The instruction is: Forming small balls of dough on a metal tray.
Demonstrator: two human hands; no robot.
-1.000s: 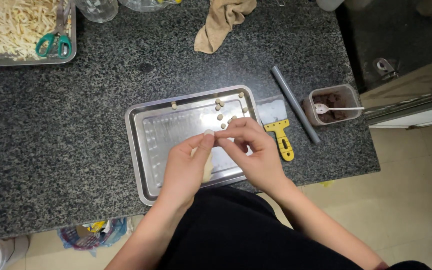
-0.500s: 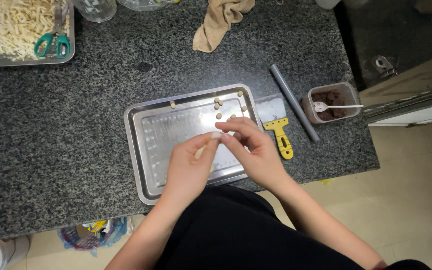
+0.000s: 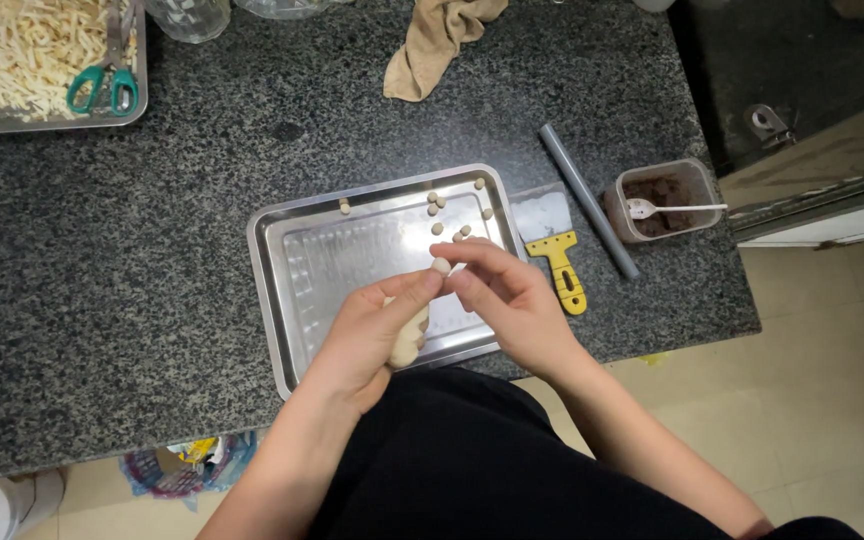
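Note:
My left hand (image 3: pixel 377 330) grips a pale lump of dough (image 3: pixel 408 340) over the near part of a steel tray (image 3: pixel 287 262). Its thumb and the fingertips of my right hand (image 3: pixel 507 300) meet on a small dough ball (image 3: pixel 441 266), pinched between them just above the tray. Several small dough balls (image 3: pixel 437 210) lie scattered in the tray's far right corner, and one more (image 3: pixel 345 207) sits near the far rim. The tray rests on a dark speckled granite counter (image 3: pixel 152 260).
A yellow-handled scraper (image 3: pixel 552 250) and a grey rod (image 3: pixel 588 200) lie right of the tray, beside a tub of brown filling with a white spoon (image 3: pixel 660 200). A tray of pale strips with green scissors (image 3: pixel 102 85) stands far left. A tan cloth (image 3: pixel 437 40) lies at the back.
Both hands have shifted slightly toward the tray's near side, and a small dough ball now shows pinched between the left thumb and the right fingertips.

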